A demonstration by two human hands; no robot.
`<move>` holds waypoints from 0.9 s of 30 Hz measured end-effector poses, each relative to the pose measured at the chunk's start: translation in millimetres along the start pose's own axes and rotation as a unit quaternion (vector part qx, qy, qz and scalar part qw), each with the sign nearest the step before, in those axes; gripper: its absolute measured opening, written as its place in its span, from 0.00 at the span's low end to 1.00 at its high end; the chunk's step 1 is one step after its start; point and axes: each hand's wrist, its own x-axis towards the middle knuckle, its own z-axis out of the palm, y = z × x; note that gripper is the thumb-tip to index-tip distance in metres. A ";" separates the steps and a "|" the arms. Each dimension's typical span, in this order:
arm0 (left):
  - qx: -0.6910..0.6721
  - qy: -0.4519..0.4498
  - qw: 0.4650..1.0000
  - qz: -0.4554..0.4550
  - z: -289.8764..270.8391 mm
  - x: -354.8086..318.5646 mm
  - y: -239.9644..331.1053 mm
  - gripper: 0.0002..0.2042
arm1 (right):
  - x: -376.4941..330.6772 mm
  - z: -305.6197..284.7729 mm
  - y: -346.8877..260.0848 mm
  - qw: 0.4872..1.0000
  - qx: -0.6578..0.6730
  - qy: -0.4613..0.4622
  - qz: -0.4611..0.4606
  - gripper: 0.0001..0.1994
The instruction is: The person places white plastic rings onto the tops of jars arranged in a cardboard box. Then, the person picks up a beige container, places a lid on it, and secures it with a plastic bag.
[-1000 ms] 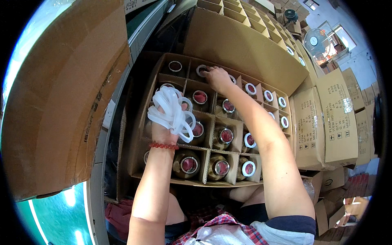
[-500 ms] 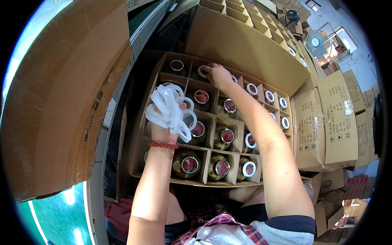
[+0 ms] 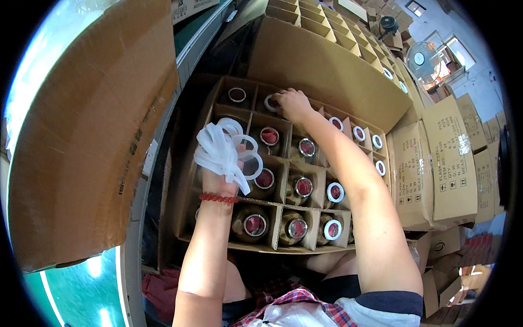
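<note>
Loose loops in the bundle of white rings (image 3: pixel 210 150) have shifted and turned since half a second ago, while the right hand (image 3: pixel 294 105) stays at the same bottle mouth in the back row. Palm up, the left hand (image 3: pixel 219 184) holds the bundle above the left part of an open carton (image 3: pixel 261 249); its fingers curl up among the loops, which hide most of them. Around that wrist sits a red bead bracelet (image 3: pixel 219 198). Meanwhile the right hand reaches across the carton with bent fingers, its fingertips touching a single white ring (image 3: pixel 268 103) at the bottle mouth; whether they pinch the ring or only press on it, I cannot tell. Cardboard dividers (image 3: pixel 279 180) split the carton into cells, and silver-rimmed bottles (image 3: pixel 263 224) stand upright in them, dark red showing inside many of the mouths. White rings already circle several bottle mouths toward the right, such as the fitted ring (image 3: pixel 325 230) near the front edge. Behind stands another divided carton (image 3: pixel 321 62), with sealed boxes (image 3: pixel 456 158) to the right and a fan (image 3: pixel 419 59) farther back.
</note>
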 end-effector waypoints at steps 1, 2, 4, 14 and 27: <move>-0.010 -0.016 1.000 0.001 -1.9 1.1 0.0 0.12 | -0.7 -8.7 -8.5 0.997 0.070 -0.002 0.016 0.17; -0.021 -0.033 0.999 0.003 -4.1 2.5 -0.1 0.13 | -2.1 -21.3 -19.7 0.990 0.139 -0.003 0.031 0.18; -0.006 -0.061 0.998 0.016 -8.7 2.3 3.3 0.13 | -10.8 -66.9 -63.4 0.907 0.401 -0.080 0.098 0.19; -0.025 -0.036 0.998 0.050 -4.0 9.1 -4.8 0.13 | -17.3 -72.3 -89.5 0.773 0.623 -0.019 0.118 0.14; 0.071 -0.072 0.994 -0.049 28.0 -7.6 -11.3 0.11 | 80.3 38.1 -44.9 0.949 0.250 0.082 0.175 0.13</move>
